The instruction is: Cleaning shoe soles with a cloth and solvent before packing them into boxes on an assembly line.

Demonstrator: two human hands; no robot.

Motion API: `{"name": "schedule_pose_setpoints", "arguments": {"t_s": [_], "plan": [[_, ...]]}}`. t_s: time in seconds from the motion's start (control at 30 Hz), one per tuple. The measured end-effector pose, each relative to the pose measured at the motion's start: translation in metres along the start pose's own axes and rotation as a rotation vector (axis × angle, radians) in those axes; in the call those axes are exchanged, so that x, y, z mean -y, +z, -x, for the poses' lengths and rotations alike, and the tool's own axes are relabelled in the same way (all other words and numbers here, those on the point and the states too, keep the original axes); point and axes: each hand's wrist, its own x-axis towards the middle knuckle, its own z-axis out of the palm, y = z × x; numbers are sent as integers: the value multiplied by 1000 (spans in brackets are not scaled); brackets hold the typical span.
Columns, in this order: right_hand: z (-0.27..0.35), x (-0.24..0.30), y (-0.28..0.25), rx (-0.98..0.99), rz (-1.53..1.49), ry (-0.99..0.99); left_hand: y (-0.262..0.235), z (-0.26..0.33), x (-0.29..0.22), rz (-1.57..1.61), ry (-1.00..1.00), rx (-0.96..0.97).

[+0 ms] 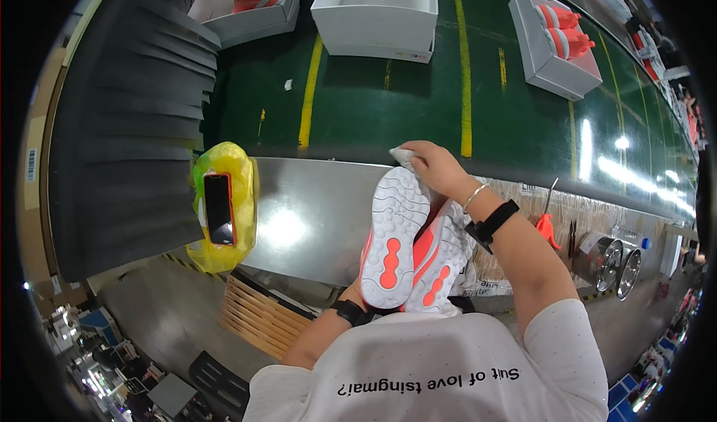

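A pair of coral-and-white sneakers is held close to my body, soles up. The left sneaker [396,235] shows its white tread with a coral inset; the right sneaker [441,265] leans beside it, partly covered. At the heel of the left one, my left hand [355,295] grips from underneath, its fingers mostly hidden behind the shoe. My right hand [439,169] is closed on a small white wad [404,157], cloth or paper, just beyond the left sneaker's toe.
A phone [219,209] lies on a yellow plastic bag [239,254] on the metal ledge [299,190]. Across the green conveyor [373,101] stand a white box [373,30] and two boxes with coral sneakers [564,33]. Orange-handled scissors [547,231] and metal tins [597,261] sit at right.
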Motion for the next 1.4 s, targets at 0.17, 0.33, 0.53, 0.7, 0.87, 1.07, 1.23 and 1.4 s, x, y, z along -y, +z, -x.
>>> {"name": "schedule_pose_setpoints", "arguments": {"t_s": [0.17, 0.33, 0.53, 0.7, 0.87, 1.07, 1.23, 1.4], "plan": [[51, 27, 7, -260, -131, 151, 6, -21, -21, -123, 26, 15], [113, 93, -25, -9, -398, 35, -8, -10, -9, -71, 52, 167], [160, 85, -81, -164, -886, 129, 17, -49, -78, 622, 19, 140], [188, 80, -114, -371, -1322, 160, -5, -21, -94, 206, 107, 266], [195, 67, -133, -526, -1520, 129, -2, -37, -106, -245, 179, 346], [187, 54, -147, -678, -1489, 145, -1, -65, -120, -749, 278, 388], [167, 44, -155, -667, -1471, 115, -6, -97, -132, -1152, 358, 380], [167, 25, -144, -695, -1390, 170, -37, -181, -216, -1531, 459, 336]]}}
